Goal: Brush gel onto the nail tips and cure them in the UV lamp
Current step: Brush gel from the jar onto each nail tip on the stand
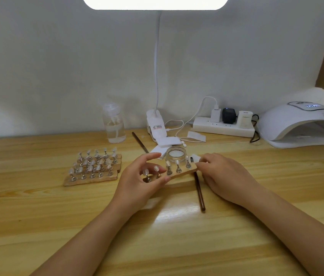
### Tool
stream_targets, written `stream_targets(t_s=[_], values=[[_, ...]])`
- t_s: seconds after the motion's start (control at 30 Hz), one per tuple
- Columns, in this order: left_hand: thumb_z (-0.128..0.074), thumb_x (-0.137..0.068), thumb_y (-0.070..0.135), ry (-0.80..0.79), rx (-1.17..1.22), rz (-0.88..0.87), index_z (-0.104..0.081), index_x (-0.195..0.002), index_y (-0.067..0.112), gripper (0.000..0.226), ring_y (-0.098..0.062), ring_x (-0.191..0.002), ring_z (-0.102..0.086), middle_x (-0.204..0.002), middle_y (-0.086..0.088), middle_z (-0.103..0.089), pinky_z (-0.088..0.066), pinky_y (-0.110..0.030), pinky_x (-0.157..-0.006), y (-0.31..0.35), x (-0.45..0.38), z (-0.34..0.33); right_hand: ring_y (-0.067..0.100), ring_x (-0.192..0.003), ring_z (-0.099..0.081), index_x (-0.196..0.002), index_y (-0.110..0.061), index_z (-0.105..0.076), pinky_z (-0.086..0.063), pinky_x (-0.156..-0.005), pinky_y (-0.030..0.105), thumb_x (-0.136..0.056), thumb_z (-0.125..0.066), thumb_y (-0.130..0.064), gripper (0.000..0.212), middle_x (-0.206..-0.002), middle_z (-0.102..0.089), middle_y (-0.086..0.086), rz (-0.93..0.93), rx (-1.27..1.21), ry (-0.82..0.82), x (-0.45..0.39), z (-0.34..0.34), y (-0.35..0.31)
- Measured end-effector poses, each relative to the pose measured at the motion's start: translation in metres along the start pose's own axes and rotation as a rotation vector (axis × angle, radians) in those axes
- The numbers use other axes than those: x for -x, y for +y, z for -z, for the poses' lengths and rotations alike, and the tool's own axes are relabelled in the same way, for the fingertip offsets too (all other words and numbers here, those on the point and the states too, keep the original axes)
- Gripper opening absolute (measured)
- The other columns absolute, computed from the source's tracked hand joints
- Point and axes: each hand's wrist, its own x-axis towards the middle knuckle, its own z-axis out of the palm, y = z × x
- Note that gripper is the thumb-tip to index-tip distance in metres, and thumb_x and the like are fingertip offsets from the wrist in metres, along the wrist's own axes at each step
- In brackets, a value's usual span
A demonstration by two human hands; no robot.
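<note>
Both hands grip a small wooden strip of clear nail tips on metal pegs (179, 172): left hand (143, 180) under one end, right hand (222, 176) pinching the other, probably to keep it level. The white domed UV lamp (300, 124) sits far beyond the right hand.

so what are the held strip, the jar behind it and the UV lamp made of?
Strip: light wood, matte, going by its tan colour; the small stands on it look like shiny metal.
Jar: clear and glossy, glass or hard plastic, can't tell which.
UV lamp: smooth white moulded shell, probably plastic.
</note>
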Motion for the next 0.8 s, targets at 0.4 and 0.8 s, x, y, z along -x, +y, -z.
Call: stream_targets(t_s=[0.4, 0.8], values=[[-0.073, -0.061, 0.029, -0.012, 0.1, -0.019, -0.055, -0.106, 0.039, 0.05, -0.003, -0.085, -0.064, -0.089, 0.015, -0.07, -0.05, -0.012, -0.073, 0.038, -0.01, -0.006, -0.004, -0.08, -0.051, -0.087, -0.041, -0.059, -0.037, -0.06, 0.015, -0.091, -0.052, -0.023, 0.02, -0.093, -0.057, -0.019, -0.452, -0.677, -0.214, -0.005, 0.033, 0.042], [-0.075, -0.073, 0.016, -0.187, 0.299, -0.066, -0.051, -0.111, 0.032, 0.048, -0.006, -0.086, -0.062, -0.088, 0.001, -0.067, -0.048, -0.026, -0.083, 0.096, -0.079, -0.18, 0.004, -0.05, -0.045, -0.083, -0.017, -0.06, -0.038, -0.036, 0.011, -0.094, -0.048, -0.027, 0.019, -0.065, -0.053, -0.005, -1.217, -1.623, 0.783, 0.059, 0.073, 0.144]])
